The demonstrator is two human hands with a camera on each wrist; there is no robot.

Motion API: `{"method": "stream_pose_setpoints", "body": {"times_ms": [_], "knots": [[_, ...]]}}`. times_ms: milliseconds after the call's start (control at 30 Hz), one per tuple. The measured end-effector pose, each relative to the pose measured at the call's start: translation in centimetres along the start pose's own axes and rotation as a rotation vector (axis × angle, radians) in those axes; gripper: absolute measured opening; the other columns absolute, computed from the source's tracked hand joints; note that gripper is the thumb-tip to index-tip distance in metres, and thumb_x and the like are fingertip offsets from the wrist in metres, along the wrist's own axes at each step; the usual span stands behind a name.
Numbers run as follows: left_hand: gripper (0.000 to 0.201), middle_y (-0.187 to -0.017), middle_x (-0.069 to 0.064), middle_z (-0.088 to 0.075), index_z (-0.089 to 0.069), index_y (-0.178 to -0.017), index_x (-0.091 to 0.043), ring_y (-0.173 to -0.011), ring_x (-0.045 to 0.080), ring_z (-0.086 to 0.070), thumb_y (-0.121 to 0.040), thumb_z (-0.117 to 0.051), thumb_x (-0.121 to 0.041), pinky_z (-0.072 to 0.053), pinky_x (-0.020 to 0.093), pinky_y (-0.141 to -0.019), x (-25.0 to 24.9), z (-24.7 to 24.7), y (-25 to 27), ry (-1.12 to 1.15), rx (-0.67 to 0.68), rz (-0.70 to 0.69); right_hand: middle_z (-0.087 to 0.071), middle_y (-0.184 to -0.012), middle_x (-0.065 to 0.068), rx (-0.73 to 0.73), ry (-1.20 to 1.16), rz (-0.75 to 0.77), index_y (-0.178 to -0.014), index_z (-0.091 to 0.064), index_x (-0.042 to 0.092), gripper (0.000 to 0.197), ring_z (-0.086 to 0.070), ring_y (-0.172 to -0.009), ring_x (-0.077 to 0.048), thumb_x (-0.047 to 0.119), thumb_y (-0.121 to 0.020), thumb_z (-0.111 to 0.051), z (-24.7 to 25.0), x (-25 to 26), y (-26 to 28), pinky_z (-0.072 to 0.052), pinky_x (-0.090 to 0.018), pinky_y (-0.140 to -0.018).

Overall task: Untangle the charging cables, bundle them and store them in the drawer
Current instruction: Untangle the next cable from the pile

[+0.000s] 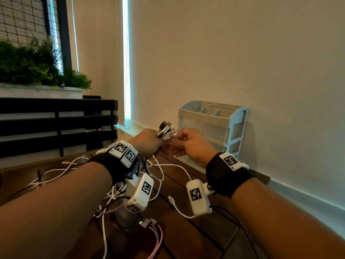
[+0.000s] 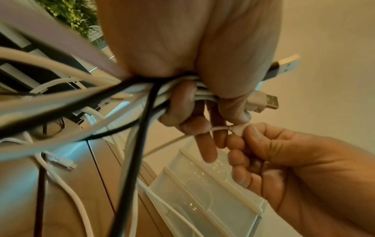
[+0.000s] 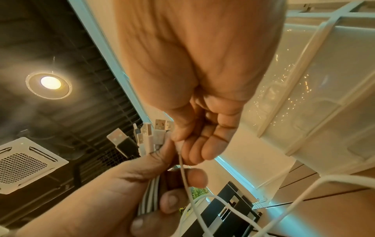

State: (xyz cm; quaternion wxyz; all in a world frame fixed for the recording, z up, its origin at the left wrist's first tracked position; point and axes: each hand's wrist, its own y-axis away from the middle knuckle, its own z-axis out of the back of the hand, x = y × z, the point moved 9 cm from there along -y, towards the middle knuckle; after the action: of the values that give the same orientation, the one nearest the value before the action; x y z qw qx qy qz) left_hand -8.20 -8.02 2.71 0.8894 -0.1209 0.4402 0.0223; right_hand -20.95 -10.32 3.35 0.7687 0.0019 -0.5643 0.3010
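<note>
My left hand [image 1: 149,143] grips a bunch of white and black charging cables [image 2: 125,96] just below their USB plugs [image 1: 165,128], which stick up above the fist. Their loose lengths hang down to the wooden table [image 1: 186,230]. My right hand [image 1: 186,144] sits right beside the left and pinches the end of a thin white cable [image 2: 219,128] between thumb and forefinger, close to the left fingertips. The right wrist view shows that cable [image 3: 183,166] running down past the left hand [image 3: 142,184]. Just behind both hands stands the pale drawer unit [image 1: 235,131], its drawers shut.
Tangled white and black cables [image 1: 56,171] sprawl over the table to the left, and pink cables [image 1: 155,236] lie near the front. A loose white connector [image 1: 170,200] lies between my wrists. A black slatted rack [image 1: 56,124] with plants stands on the left, a wall on the right.
</note>
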Motion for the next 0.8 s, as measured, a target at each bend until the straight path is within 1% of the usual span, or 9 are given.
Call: {"method": "stream_pose_setpoints", "body": {"times_ms": [67, 167, 267, 367, 467, 567, 633, 700, 800], "knots": [[0.04, -0.056, 0.006, -0.062, -0.064, -0.071, -0.008, -0.044, 0.014, -0.048, -0.088, -0.065, -0.044, -0.036, 0.021, -0.042, 0.1, -0.3, -0.1, 0.005, 0.035, 0.008, -0.067, -0.075, -0.016, -0.011, -0.048, -0.004, -0.085, -0.055, 0.005, 0.012, -0.065, -0.061, -0.02, 0.0, -0.095, -0.052, 0.1, 0.2, 0.1, -0.053, -0.021, -0.052], [0.036, -0.044, -0.003, -0.056, -0.061, -0.069, -0.01, -0.037, 0.009, -0.044, -0.09, -0.065, -0.039, -0.032, 0.019, -0.038, 0.4, -0.7, 0.0, 0.075, 0.084, 0.037, -0.067, -0.075, -0.014, -0.031, -0.041, 0.01, -0.083, -0.056, 0.007, 0.014, -0.064, -0.062, -0.018, -0.001, -0.094, -0.053, 0.5, 0.2, 0.1, -0.05, -0.017, -0.049], [0.031, -0.053, 0.003, -0.061, -0.064, -0.074, -0.008, -0.041, 0.011, -0.044, -0.089, -0.066, -0.035, -0.03, 0.019, -0.038, 0.7, -1.1, 0.2, 0.192, 0.145, 0.064, -0.067, -0.074, -0.011, -0.039, -0.105, -0.005, -0.084, -0.056, 0.008, 0.013, -0.065, -0.063, -0.016, 0.001, -0.094, -0.053, 0.7, 0.0, 0.1, -0.052, -0.02, -0.053], [0.028, -0.063, 0.009, -0.069, -0.065, -0.087, 0.0, -0.038, 0.009, -0.044, -0.092, -0.063, -0.028, -0.029, 0.017, -0.034, 1.1, -1.4, 0.6, 0.273, 0.207, 0.099, -0.066, -0.073, -0.009, -0.032, -0.209, -0.014, -0.086, -0.054, 0.006, 0.013, -0.065, -0.059, -0.012, -0.001, -0.096, -0.049, 0.8, -0.1, 0.0, -0.053, -0.021, -0.056], [0.032, -0.072, 0.014, -0.069, -0.064, -0.087, -0.001, -0.041, 0.01, -0.043, -0.088, -0.064, -0.033, -0.029, 0.018, -0.034, 1.1, -1.5, 0.8, 0.307, 0.252, 0.09, -0.066, -0.077, -0.011, -0.011, -0.245, -0.007, -0.089, -0.055, 0.005, 0.008, -0.065, -0.064, -0.016, -0.001, -0.094, -0.052, 0.6, 0.1, 0.1, -0.053, -0.023, -0.058], [0.034, -0.061, 0.007, -0.06, -0.058, -0.081, -0.007, -0.042, 0.011, -0.04, -0.084, -0.066, -0.04, -0.027, 0.018, -0.036, 1.2, -1.6, 0.8, 0.285, 0.274, 0.086, -0.066, -0.081, -0.012, -0.014, -0.272, -0.014, -0.092, -0.055, 0.003, 0.007, -0.065, -0.066, -0.017, -0.004, -0.091, -0.055, 0.6, 0.0, 0.0, -0.055, -0.024, -0.059], [0.032, -0.055, 0.003, -0.054, -0.057, -0.076, -0.01, -0.043, 0.011, -0.038, -0.085, -0.067, -0.039, -0.027, 0.019, -0.038, 1.1, -1.3, 0.7, 0.267, 0.247, 0.085, -0.066, -0.09, -0.012, -0.036, -0.296, -0.023, -0.096, -0.056, 0.005, 0.009, -0.066, -0.073, -0.017, -0.002, -0.091, -0.056, 0.7, -0.2, -0.2, -0.056, -0.028, -0.067], [0.029, -0.053, 0.0, -0.05, -0.058, -0.074, -0.011, -0.043, 0.011, -0.037, -0.085, -0.069, -0.035, -0.026, 0.02, -0.039, 1.1, -1.0, 0.7, 0.279, 0.209, 0.098, -0.063, -0.106, -0.012, -0.005, -0.375, -0.027, -0.11, -0.055, 0.011, 0.018, -0.066, -0.087, -0.02, 0.012, -0.092, -0.058, 0.2, 0.0, -0.3, -0.055, -0.037, -0.083], [0.03, -0.052, -0.001, -0.046, -0.064, -0.088, -0.001, -0.044, 0.012, -0.036, -0.084, -0.07, -0.03, -0.028, 0.021, -0.04, 0.9, -1.5, 0.8, 0.247, 0.201, 0.095, -0.059, -0.119, -0.008, 0.12, -0.43, -0.021, -0.134, -0.042, 0.022, 0.068, -0.06, -0.106, -0.025, 0.049, -0.076, -0.062, -1.9, 0.7, -0.2, -0.047, -0.047, -0.101]]}}
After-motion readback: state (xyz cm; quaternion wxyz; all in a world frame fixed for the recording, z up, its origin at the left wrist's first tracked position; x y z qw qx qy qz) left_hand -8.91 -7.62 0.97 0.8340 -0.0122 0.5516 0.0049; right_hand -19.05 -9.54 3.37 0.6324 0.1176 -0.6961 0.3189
